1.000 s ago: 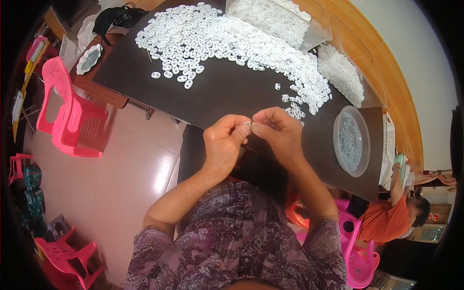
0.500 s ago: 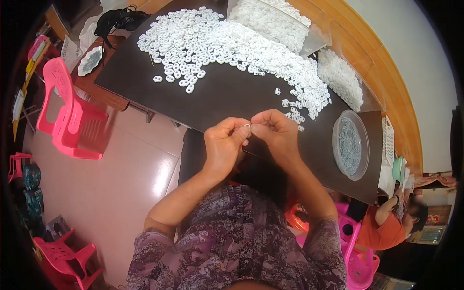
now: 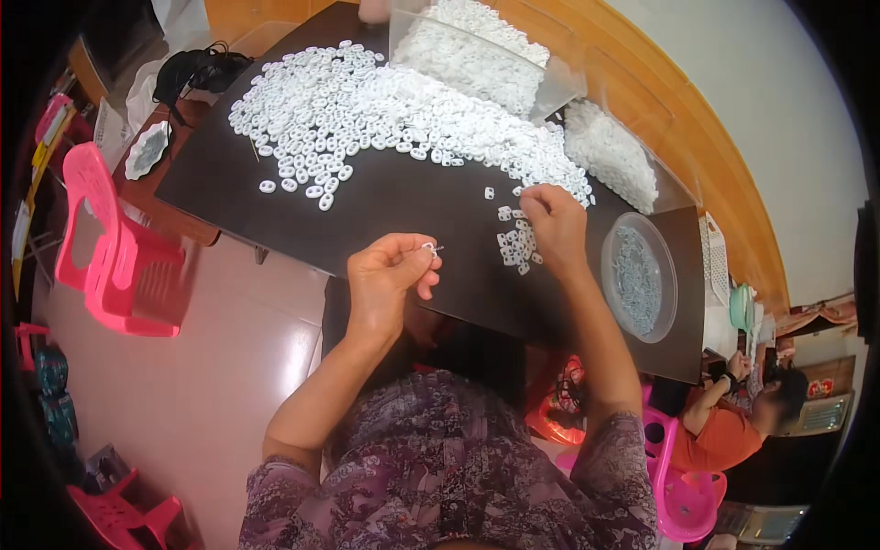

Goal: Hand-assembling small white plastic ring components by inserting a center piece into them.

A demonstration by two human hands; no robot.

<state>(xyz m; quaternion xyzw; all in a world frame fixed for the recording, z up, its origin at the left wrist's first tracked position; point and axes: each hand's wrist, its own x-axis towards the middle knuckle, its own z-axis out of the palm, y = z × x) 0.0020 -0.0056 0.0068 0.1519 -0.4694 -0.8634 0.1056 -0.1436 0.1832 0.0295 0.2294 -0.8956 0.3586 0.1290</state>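
Note:
My left hand [image 3: 392, 275] pinches a small white ring [image 3: 428, 247] threaded on a thin pin, held above the near edge of the dark table [image 3: 412, 206]. My right hand [image 3: 553, 225] has reached out to the table, fingers resting on a small cluster of white rings [image 3: 515, 246] at the edge of the big heap of white rings [image 3: 385, 110]. Whether the right fingers hold a ring is hidden.
A round clear bowl [image 3: 639, 277] of small grey parts stands right of my right hand. Clear bins of white pieces [image 3: 477, 55] sit at the far side. Pink plastic chairs [image 3: 115, 266] stand at the left. A seated person in orange [image 3: 724, 426] is at the lower right.
My hands, which were together in front of me, have parted. The right hand moved forward and right onto the rings on the table; the left stayed with the ring.

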